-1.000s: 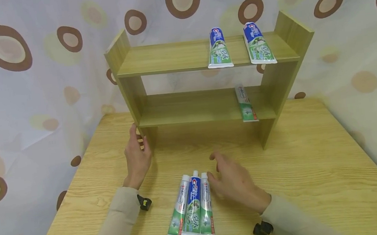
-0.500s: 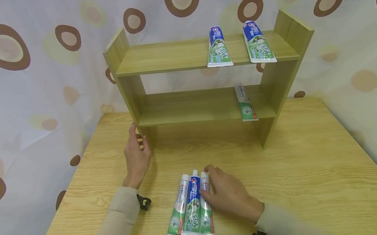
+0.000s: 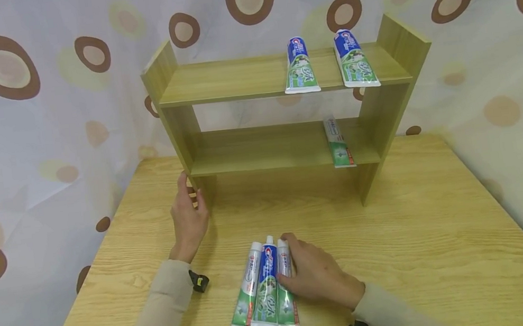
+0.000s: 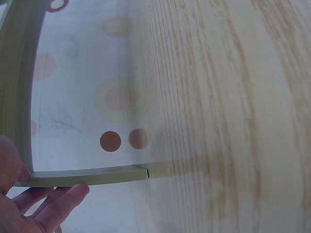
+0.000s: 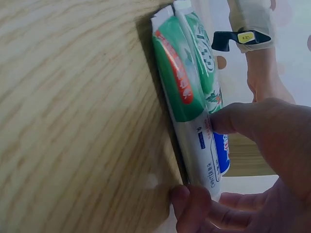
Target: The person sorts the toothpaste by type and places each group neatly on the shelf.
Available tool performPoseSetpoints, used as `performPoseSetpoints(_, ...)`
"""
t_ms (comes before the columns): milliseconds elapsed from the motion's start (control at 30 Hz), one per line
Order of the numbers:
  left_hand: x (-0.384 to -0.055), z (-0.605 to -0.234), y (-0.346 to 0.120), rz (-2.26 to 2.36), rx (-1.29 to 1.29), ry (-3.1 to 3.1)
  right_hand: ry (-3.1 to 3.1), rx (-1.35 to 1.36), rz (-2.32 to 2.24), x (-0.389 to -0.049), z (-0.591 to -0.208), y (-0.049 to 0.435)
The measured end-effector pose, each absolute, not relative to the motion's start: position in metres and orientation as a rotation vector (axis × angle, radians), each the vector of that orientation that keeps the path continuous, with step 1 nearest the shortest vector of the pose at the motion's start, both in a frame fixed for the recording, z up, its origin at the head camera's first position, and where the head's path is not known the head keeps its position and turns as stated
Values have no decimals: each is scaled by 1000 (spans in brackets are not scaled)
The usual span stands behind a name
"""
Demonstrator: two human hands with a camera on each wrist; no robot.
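Pale-grained wood forms the table [image 3: 441,234] where a person's right hand [image 3: 318,271] grasps a slim silver-and-green toothpaste tube [image 3: 286,305], its fingers curled at the white-capped end and its thumb against the side. The tube lies flat on the table, rightmost of three set close together, next to a wider blue-and-green toothpaste tube [image 3: 266,287] and, at far left, a second silver-and-green tube [image 3: 248,292]. The left hand [image 3: 189,221] grips the lower left side panel of a two-tier, olive-toned wooden shelf [image 3: 251,156], thumb and fingers on opposite faces. Two more blue-and-green tubes, one nearer the middle [image 3: 301,68] and one at right [image 3: 356,62], lie on the upper board; another silver-and-green tube [image 3: 339,144] rests on the lower. Behind stands a white backdrop [image 3: 40,149] printed with brown rings.
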State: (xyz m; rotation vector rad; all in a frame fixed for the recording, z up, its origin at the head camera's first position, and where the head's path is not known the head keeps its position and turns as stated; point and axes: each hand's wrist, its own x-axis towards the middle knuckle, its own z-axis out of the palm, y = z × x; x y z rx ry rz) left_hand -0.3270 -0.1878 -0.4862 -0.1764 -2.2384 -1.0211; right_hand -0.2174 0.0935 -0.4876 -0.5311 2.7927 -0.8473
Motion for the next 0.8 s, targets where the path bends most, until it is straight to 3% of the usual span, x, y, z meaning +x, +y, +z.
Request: performPoseSetpoints(800, -327, -488, -189, -997, -185, -2249, 2668, -501, -930, -212, -486, 89)
